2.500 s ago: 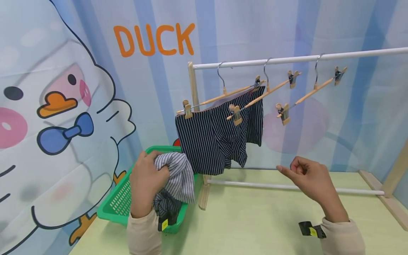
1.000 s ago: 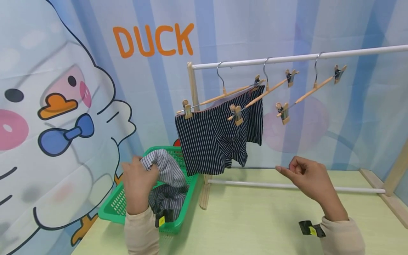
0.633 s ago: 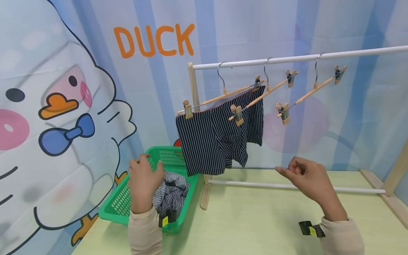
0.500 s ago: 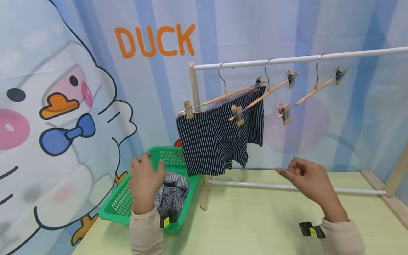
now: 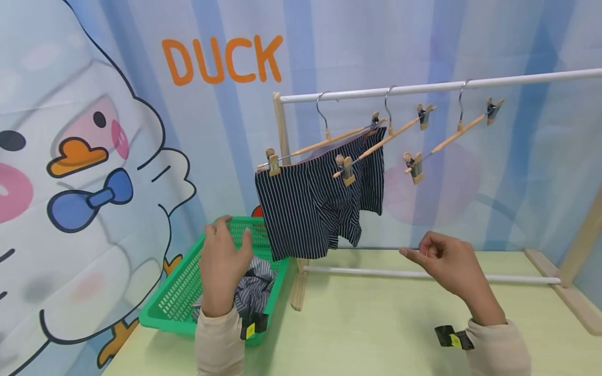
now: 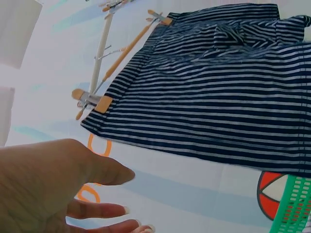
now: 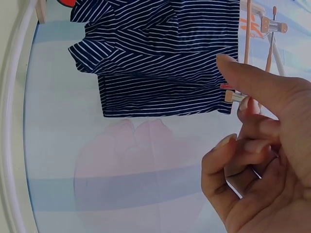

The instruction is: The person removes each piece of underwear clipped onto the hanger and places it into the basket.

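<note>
My left hand [image 5: 223, 266] hovers over the green basket [image 5: 157, 325], thumb and fingers spread with nothing between them. In the basket lies crumpled grey-and-white striped clothing [image 5: 256, 295], partly hidden by that wrist. My right hand [image 5: 451, 263] floats in front of the rack at the right, fingers loosely curled and holding nothing. Dark navy shorts [image 5: 296, 214] with white stripes hang from a clip hanger [image 5: 312, 147] at the rack's left end. In the left wrist view, a clip [image 6: 102, 103] grips the waistband of the shorts, above my thumb.
Two more clip hangers, a middle one [image 5: 388, 138] and a right one [image 5: 453, 137], hang with no garment from the white rail [image 5: 423, 87]. A lower white bar [image 5: 367, 272] joins the wooden rack feet on the pale table [image 5: 357, 324]. Behind stands a duck-print curtain [image 5: 226, 156].
My left hand lowered the grey striped clothing into the basket and let go, then shifted slightly right and up with fingers spread. The right hand stayed nearly still; the view turned slightly.
</note>
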A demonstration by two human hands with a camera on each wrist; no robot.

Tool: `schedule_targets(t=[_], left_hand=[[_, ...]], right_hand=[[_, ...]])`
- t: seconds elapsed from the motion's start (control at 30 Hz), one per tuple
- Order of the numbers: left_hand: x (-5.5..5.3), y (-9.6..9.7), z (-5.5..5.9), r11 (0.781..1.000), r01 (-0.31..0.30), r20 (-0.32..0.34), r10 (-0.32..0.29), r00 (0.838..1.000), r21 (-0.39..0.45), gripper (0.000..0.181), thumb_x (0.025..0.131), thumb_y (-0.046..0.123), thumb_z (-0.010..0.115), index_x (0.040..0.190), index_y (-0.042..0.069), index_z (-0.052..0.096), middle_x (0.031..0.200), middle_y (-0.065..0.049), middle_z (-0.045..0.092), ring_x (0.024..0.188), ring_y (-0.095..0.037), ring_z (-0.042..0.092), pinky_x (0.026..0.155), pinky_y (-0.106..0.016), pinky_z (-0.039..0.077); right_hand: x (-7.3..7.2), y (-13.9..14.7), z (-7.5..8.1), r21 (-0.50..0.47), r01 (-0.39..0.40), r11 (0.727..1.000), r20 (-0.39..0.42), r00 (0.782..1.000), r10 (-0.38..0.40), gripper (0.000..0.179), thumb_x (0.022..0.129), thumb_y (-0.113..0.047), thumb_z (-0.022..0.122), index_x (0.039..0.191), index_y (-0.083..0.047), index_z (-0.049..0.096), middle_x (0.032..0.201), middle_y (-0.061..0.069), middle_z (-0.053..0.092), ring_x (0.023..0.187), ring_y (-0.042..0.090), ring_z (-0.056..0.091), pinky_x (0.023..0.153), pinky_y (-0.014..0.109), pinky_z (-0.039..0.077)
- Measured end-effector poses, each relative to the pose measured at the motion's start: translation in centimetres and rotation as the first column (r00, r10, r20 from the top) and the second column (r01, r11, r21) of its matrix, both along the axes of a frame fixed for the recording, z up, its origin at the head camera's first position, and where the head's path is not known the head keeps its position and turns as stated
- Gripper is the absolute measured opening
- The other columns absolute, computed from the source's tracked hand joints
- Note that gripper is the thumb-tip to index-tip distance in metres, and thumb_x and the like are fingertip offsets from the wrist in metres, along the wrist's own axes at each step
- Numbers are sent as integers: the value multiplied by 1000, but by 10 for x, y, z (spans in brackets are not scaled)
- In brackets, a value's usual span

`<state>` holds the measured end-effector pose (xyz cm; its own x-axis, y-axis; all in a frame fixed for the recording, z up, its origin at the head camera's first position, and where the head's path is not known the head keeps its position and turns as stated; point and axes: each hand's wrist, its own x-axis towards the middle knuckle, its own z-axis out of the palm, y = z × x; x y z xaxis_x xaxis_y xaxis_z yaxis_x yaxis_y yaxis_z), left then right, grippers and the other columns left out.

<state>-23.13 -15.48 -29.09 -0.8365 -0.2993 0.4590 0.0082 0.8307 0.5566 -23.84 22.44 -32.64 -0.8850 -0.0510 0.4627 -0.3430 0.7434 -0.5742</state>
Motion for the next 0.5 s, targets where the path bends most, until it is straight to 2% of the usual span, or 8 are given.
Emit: schedule_targets(t=[0.13, 0.3, 0.5], left_hand=[[-2, 3, 0, 999, 41, -40, -40, 998, 28, 61, 101, 35, 54, 149, 3, 35, 130, -24, 50, 101, -39, 60, 77, -52, 51], [-6, 9, 7, 995, 100, -103, -96, 990, 28, 65, 100, 36, 58, 150, 1, 34, 131, -25, 50, 108, -39, 56, 86, -53, 49], [-14, 14, 20, 989, 150, -155, -149, 977, -10, 69, 99, 38, 60, 150, -1, 33, 135, -25, 49, 114, -40, 53, 92, -54, 47]], right_hand=[[1, -1, 0, -5, -11, 1000, 23, 1000, 11, 39, 88, -46, 73, 74, -13, 57, 57, -5, 37, 50, 9, 36, 54, 27, 33], [1, 0, 3, 12, -29, 1000, 44, 999, 28, 38, 91, -48, 69, 77, -14, 59, 56, -5, 34, 48, 9, 33, 54, 27, 33], [1, -1, 10, 17, -42, 999, 43, 998, 41, 37, 93, -50, 65, 84, -14, 61, 67, 0, 48, 56, 10, 41, 57, 27, 36]])
